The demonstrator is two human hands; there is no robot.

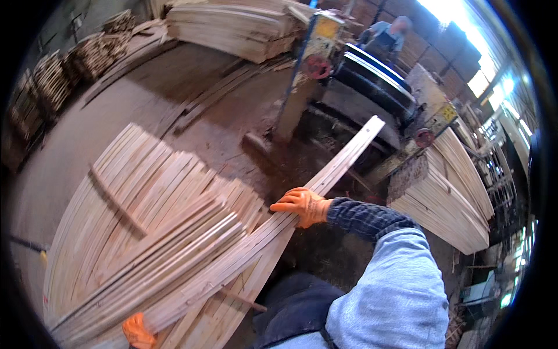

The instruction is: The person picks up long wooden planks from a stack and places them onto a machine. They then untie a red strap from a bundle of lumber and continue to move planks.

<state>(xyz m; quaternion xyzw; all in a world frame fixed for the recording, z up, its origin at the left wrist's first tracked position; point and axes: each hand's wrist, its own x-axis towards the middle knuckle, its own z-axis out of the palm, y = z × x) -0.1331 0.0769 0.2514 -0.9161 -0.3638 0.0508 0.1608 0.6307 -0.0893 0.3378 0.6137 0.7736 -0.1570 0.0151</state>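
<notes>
A few long, narrow wooden boards (347, 152) lie side by side across the near edge of a large stack of planks (139, 180). Their far ends jut out past the stack toward a machine. My right hand (302, 206), in an orange work glove, is closed over these boards near their middle, with the fingers over the top and side. At the lower left, my left hand (138, 331), gloved in orange too, grips the near end of the same boards. Part of it is cut off by the picture's edge.
Ahead stands a machine with a dark roller (375, 81) between yellow posts (302, 72), with red handwheels. A person (386, 38) is behind it. More timber (442, 195) is piled at right, another stack (232, 29) at the back. A thin stick (116, 200) crosses the near stack.
</notes>
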